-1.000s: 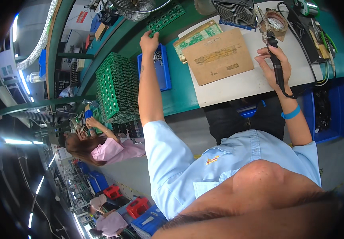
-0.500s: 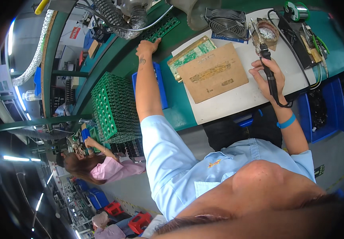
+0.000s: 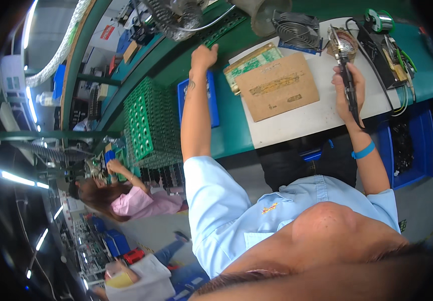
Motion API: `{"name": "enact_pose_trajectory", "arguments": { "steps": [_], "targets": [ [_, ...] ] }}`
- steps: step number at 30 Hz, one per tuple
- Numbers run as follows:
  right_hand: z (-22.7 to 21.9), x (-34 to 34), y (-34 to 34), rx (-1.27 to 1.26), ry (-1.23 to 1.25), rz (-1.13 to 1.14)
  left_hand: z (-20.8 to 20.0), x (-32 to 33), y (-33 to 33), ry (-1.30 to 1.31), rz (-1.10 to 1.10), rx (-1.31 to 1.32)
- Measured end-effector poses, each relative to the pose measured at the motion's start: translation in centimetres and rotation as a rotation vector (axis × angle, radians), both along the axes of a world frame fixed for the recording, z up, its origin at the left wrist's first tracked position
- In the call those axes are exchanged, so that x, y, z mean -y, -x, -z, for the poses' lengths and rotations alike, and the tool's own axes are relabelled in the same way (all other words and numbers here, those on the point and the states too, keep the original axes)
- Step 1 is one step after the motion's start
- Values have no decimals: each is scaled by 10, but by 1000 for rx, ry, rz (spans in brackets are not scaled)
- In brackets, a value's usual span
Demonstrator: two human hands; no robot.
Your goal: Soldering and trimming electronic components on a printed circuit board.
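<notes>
My right hand (image 3: 351,95) is wrapped round the black handle of a soldering iron (image 3: 347,79), whose metal end points away from me over a round dish (image 3: 346,43) of shiny material. At the far left of the bench, my left hand (image 3: 204,57) is raised with its fingers curled; whatever lies inside them is hidden. It hovers between a green strip with holes (image 3: 222,30) and a blue tray (image 3: 213,110). A brown cardboard sheet (image 3: 277,93) covers part of a green circuit board (image 3: 253,65) on the white work sheet (image 3: 322,111).
A black fan (image 3: 297,31) stands at the back, with a solder spool (image 3: 379,21) and hand tools (image 3: 399,62) to its right. Tall stacked green perforated panels (image 3: 141,120) rise at left. Blue bins (image 3: 414,145) sit below the bench edge. Another person (image 3: 131,200) works at left.
My left hand has drawn back from the green strip and its fingers have curled. My right hand has closed more firmly round the soldering iron. The whole view has shifted slightly.
</notes>
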State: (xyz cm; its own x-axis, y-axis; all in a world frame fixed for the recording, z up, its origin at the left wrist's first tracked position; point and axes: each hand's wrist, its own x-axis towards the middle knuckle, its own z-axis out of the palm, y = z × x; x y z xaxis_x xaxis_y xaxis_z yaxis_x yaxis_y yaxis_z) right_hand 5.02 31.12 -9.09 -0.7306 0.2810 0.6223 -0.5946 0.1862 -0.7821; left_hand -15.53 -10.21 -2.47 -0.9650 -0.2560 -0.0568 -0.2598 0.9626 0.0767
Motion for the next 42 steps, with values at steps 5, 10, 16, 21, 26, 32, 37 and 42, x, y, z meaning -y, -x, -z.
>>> {"name": "enact_pose_trajectory", "arguments": {
  "steps": [5, 10, 16, 21, 26, 32, 37, 42],
  "targets": [
    [20, -10, 14, -46, -97, 292, -33, -43, -135, -169, 425, -661],
    [23, -14, 23, -116, -63, 244, -66, -33, -271, -131, 357, -898],
    [34, -36, 30, -42, -215, 319, -67, 38, -355, -36, 107, -989],
    [34, -34, 35, -51, -234, 338, -68, 134, -383, 27, -137, -930],
    [31, -41, 37, 37, -274, 278, -83, 169, -346, -11, -306, -724],
    [26, -33, 31, -68, -157, 313, -113, 157, -298, -27, -418, -367],
    [23, -10, 25, -96, -76, 299, -103, 185, -294, -64, -454, -244],
    [24, -10, 22, -103, 65, 225, -105, 183, -291, -27, -471, -253]
  ]
}}
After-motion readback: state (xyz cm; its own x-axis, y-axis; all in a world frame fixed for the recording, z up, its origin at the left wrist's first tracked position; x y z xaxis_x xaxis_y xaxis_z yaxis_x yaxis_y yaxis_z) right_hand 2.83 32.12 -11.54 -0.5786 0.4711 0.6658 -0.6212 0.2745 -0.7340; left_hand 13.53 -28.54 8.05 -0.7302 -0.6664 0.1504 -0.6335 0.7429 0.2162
